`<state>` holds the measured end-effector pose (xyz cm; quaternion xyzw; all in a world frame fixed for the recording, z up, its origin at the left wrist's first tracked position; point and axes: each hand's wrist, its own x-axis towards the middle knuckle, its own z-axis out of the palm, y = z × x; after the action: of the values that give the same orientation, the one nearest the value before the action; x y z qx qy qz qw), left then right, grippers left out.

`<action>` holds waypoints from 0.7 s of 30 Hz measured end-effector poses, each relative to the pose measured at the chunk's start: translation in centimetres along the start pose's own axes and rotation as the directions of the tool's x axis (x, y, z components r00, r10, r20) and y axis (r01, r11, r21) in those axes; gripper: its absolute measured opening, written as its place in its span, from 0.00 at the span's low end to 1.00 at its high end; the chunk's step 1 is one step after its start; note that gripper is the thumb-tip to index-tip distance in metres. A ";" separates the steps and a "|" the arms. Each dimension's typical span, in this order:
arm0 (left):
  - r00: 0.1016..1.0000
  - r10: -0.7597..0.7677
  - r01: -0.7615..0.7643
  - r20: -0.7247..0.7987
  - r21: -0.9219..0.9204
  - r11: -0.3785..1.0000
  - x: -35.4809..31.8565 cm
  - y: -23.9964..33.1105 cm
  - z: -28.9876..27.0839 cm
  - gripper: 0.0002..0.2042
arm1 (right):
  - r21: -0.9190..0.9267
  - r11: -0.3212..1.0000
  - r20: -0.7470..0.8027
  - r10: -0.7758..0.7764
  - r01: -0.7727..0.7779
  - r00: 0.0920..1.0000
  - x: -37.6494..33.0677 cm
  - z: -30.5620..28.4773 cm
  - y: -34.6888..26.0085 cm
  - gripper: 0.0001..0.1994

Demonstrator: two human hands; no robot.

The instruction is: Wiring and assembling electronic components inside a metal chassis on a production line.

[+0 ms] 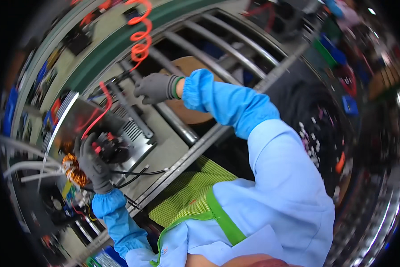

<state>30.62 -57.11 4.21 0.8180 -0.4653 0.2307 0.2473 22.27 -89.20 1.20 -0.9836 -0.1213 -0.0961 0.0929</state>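
Observation:
My left hand [93, 164], in a grey glove with a blue sleeve cover, rests on an open metal electronics chassis [82, 118], fingers curled by a black part with red connectors [109, 147]. A copper-wound coil [74, 171] sits just left of that hand. My right hand [153, 87], also grey-gloved, reaches across to the far side and closes on the black handle of a tool [120, 95] hanging from a red coiled hose [141, 33]. Black cables [135, 172] trail from the chassis toward me.
The chassis lies on a grey conveyor surface [164, 149] with metal rails [218, 58] beyond it. A round brown disc [186, 113] lies under my right forearm. A green mesh apron [186, 196] covers my front. Blue bins [338, 53] stand at the far right.

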 end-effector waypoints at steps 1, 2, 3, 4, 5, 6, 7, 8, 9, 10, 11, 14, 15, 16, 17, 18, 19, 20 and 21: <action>1.000 0.026 -0.026 0.005 0.010 1.000 0.0 -0.2 0.2 0.30 | -0.021 1.000 -0.025 0.022 -0.022 0.999 -3.4 -2.3 -1.0 0.15; 0.999 0.042 -0.042 -0.002 0.030 0.999 0.1 -0.5 0.2 0.30 | -0.046 0.999 -0.051 0.026 -0.029 0.998 -6.7 -4.8 -1.7 0.14; 0.999 0.050 -0.050 -0.014 0.005 0.999 -0.1 -0.9 0.4 0.31 | -0.005 0.998 -0.131 0.063 -0.064 0.989 -10.2 -7.3 -2.2 0.14; 0.998 0.057 -0.057 -0.024 -0.019 0.998 -0.3 -1.4 0.6 0.31 | -0.027 0.988 -0.159 0.146 -0.152 0.976 -13.5 -9.5 -2.6 0.14; 0.997 0.081 -0.081 -0.010 -0.035 0.996 -0.5 -1.8 0.5 0.32 | -0.048 0.971 -0.188 0.222 -0.235 0.957 -16.8 -11.6 -2.9 0.15; 0.999 0.036 -0.036 0.002 -0.059 0.998 -0.6 -1.9 0.2 0.31 | -0.043 0.952 -0.285 0.279 -0.302 0.917 -20.8 -13.2 -2.6 0.16; 0.999 0.047 -0.047 0.009 -0.054 0.997 -0.7 -2.4 0.3 0.31 | -0.139 0.882 -0.300 0.396 -0.450 0.868 -24.2 -15.7 -3.8 0.17; 0.998 0.066 -0.065 0.012 -0.052 0.997 -0.4 -2.6 0.5 0.30 | -0.142 0.888 -0.446 0.338 -0.438 0.829 -29.2 -16.3 -2.6 0.17; 0.997 0.075 -0.075 0.008 -0.060 0.995 -0.4 -2.6 0.4 0.30 | -0.124 0.749 -0.382 0.569 -0.650 0.728 -32.5 -18.2 -3.8 0.17; 0.996 0.084 -0.081 0.034 -0.077 0.994 -0.3 -2.3 0.1 0.29 | -0.149 0.708 -0.527 0.534 -0.690 0.661 -36.9 -18.2 -3.4 0.16; 0.993 0.099 -0.092 0.061 -0.098 0.991 0.0 -2.1 0.1 0.28 | -0.188 0.513 -0.541 0.657 -0.838 0.524 -41.9 -18.4 -2.8 0.16; 0.997 0.079 -0.077 0.023 -0.104 0.992 0.0 -3.8 1.0 0.27 | -0.246 0.166 -0.441 0.858 -0.955 0.263 -55.5 -18.7 -3.3 0.15; 0.990 0.014 0.012 0.139 -0.181 0.983 0.3 -3.8 0.6 0.25 | -0.227 0.030 -0.367 0.923 -0.974 0.114 -58.5 -18.8 -4.1 0.15; 0.990 0.011 0.014 0.140 -0.170 0.985 0.4 -5.2 1.0 0.25 | -0.218 -0.095 -0.284 0.958 -0.971 -0.030 -60.9 -18.8 -4.8 0.15; 0.990 0.128 -0.125 0.062 -0.047 0.991 0.1 -7.5 1.2 0.24 | -0.252 -0.142 -0.200 0.975 -0.957 -0.092 -62.5 -18.4 -5.0 0.16; 0.966 0.257 -0.256 0.005 0.079 0.963 -0.2 -8.8 1.2 0.22 | -0.295 -0.191 -0.119 0.980 -0.936 -0.162 -63.9 -17.7 -5.5 0.16; 0.973 0.222 -0.225 0.066 0.043 0.973 0.3 -8.3 0.5 0.18 | -0.324 -0.198 -0.141 0.977 -0.925 -0.160 -64.6 -16.7 -5.9 0.16; 0.990 0.135 -0.135 0.030 0.012 0.991 0.6 -6.5 -0.1 0.18 | -0.354 -0.202 -0.164 0.975 -0.913 -0.151 -65.0 -15.5 -6.6 0.16; 0.999 0.044 -0.044 -0.006 -0.012 0.999 0.8 -3.3 -1.3 0.18 | -0.387 -0.233 -0.230 0.961 -0.892 -0.152 -65.8 -13.9 -6.9 0.17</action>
<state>33.69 -55.33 5.04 0.8053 -0.4840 0.2354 0.2485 -44.49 -100.01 1.73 -0.7233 0.6812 0.0633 -0.0936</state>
